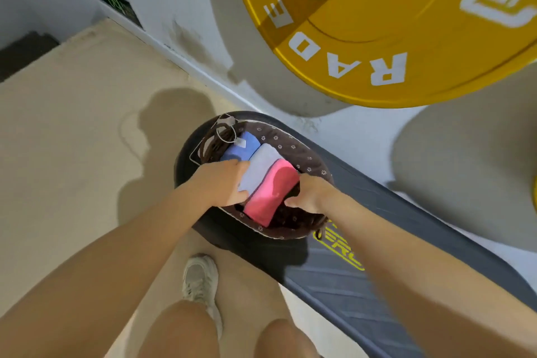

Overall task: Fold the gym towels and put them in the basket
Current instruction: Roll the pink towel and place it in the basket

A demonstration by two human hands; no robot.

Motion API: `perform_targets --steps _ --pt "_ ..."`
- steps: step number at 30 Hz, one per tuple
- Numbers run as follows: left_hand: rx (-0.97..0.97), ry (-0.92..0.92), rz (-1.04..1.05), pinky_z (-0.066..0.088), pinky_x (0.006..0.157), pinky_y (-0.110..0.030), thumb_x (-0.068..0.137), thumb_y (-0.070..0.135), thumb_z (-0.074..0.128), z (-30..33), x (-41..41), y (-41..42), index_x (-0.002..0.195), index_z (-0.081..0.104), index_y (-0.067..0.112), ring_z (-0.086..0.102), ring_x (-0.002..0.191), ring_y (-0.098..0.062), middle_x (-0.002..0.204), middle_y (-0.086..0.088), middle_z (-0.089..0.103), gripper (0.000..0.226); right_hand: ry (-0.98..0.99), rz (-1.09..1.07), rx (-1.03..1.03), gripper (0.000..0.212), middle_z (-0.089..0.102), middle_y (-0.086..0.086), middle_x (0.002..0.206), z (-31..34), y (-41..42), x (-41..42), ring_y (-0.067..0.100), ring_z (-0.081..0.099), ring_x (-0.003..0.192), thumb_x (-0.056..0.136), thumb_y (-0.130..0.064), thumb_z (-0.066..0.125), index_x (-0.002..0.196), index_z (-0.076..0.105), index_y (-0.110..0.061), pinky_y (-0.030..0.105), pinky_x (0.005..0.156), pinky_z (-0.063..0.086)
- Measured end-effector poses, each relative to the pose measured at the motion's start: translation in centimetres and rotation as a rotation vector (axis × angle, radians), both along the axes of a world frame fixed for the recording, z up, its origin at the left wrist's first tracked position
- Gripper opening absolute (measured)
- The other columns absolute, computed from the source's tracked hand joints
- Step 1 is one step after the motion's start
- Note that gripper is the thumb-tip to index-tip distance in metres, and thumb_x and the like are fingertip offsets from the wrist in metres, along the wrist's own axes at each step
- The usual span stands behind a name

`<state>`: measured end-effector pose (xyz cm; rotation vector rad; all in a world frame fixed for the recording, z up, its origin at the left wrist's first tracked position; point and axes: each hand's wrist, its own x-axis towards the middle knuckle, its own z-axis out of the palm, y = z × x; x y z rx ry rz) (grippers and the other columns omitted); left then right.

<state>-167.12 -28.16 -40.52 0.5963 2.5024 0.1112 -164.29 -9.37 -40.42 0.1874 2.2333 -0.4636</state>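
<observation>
Hands [261,189] apparently on basketed towels [268,183]

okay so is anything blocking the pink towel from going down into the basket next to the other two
Nothing visible blocks it. The pink towel is already inside the basket, beside the pale towel and the blue towel. The left hand and right hand flank the towels.

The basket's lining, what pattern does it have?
Dark brown with small white flower prints, seen on the basket rim in the head view.
</observation>
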Motion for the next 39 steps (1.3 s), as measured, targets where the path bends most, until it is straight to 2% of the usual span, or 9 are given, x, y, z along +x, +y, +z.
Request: perform_targets --steps 3,5,9,14,17,21,25,29,39 --pt "0.033 -0.103 -0.122 0.046 0.080 -0.036 0.092 0.023 0.046 7.9 -0.5 1.3 0.113 0.053 0.011 0.058 0.096 -0.029 0.102 -0.009 0.061 0.026 -0.017 -0.033 -0.106 0.034 0.059 0.011 0.116 7.9 1.2 1.6 0.025 0.054 0.109 0.092 -0.035 0.054 0.112 0.056 -0.008 0.027 0.090 0.040" --pt "0.042 -0.170 -0.193 0.045 0.080 -0.035 0.093 0.021 0.043 13.3 -0.1 2.6 0.109 0.055 0.014 0.058 0.093 -0.026 0.096 -0.005 0.060 0.021 -0.052 -0.014 -0.130 0.024 0.055 0.012 0.093 13.5 1.5 3.0 0.022 0.050 0.088 0.093 -0.033 0.051 0.078 0.057 -0.016 0.026 0.084 0.043" --pt "0.068 -0.174 -0.321 0.039 0.074 -0.029 0.092 0.018 0.042 23.2 -0.1 5.3 0.113 0.054 0.017 0.056 0.097 -0.025 0.105 -0.003 0.062 0.024 -0.018 -0.061 -0.043 0.025 0.057 0.017 0.095 23.7 2.4 4.4 0.027 0.052 0.088 0.093 -0.028 0.047 0.087 0.059 -0.007 0.029 0.072 0.037" --pt "0.189 -0.156 -0.465 0.044 0.078 -0.035 0.093 0.020 0.045 33.2 -0.9 7.7 0.110 0.052 0.011 0.057 0.098 -0.028 0.106 -0.007 0.064 0.021 0.160 -0.344 0.032 0.031 0.046 0.014 0.077 32.8 2.6 6.5 0.025 0.043 0.074 0.088 -0.022 0.049 0.061 0.039 -0.010 0.031 0.059 0.029" --pt "0.281 -0.105 -0.564 0.048 0.081 -0.034 0.090 0.023 0.050 37.4 -0.3 9.2 0.108 0.055 0.014 0.058 0.097 -0.024 0.103 -0.002 0.066 0.020 0.311 -0.584 0.056 0.017 0.062 0.016 0.093 37.1 2.4 9.0 0.032 0.058 0.093 0.087 -0.024 0.051 0.084 0.057 -0.009 0.031 0.070 0.038" --pt "0.372 -0.096 -0.738 0.045 0.071 -0.029 0.088 0.022 0.051 39.7 4.0 12.0 0.096 0.058 0.017 0.053 0.079 -0.017 0.078 0.008 0.054 0.012 0.414 -0.755 0.161 0.025 0.063 0.017 0.109 39.8 2.7 15.8 0.034 0.056 0.103 0.092 -0.025 0.047 0.105 0.055 -0.006 0.036 0.077 0.042" --pt "0.376 -0.146 -0.938 0.042 0.071 -0.028 0.087 0.023 0.052 41.2 11.6 16.3 0.097 0.057 0.019 0.050 0.076 -0.016 0.069 0.013 0.049 0.012 0.478 -0.894 0.283 0.029 0.061 0.015 0.114 42.1 4.0 25.8 0.033 0.054 0.107 0.093 -0.026 0.046 0.111 0.056 -0.006 0.039 0.086 0.044" --pt "0.388 -0.162 -1.158 0.042 0.071 -0.028 0.088 0.024 0.051 42.9 22.1 20.5 0.099 0.056 0.018 0.052 0.079 -0.017 0.080 0.008 0.055 0.014 0.543 -1.166 0.380 0.026 0.064 0.015 0.112 43.1 4.4 38.9 0.033 0.056 0.104 0.093 -0.023 0.045 0.110 0.060 -0.007 0.036 0.085 0.045" --pt "0.355 -0.394 -1.486 0.041 0.076 -0.023 0.092 0.021 0.050 42.3 58.1 26.0 0.111 0.056 0.011 0.058 0.091 -0.019 0.098 -0.001 0.059 0.022 0.414 -1.681 0.415 0.025 0.064 0.013 0.115 42.5 1.2 75.0 0.029 0.056 0.110 0.092 -0.019 0.047 0.108 0.063 -0.006 0.031 0.089 0.042"
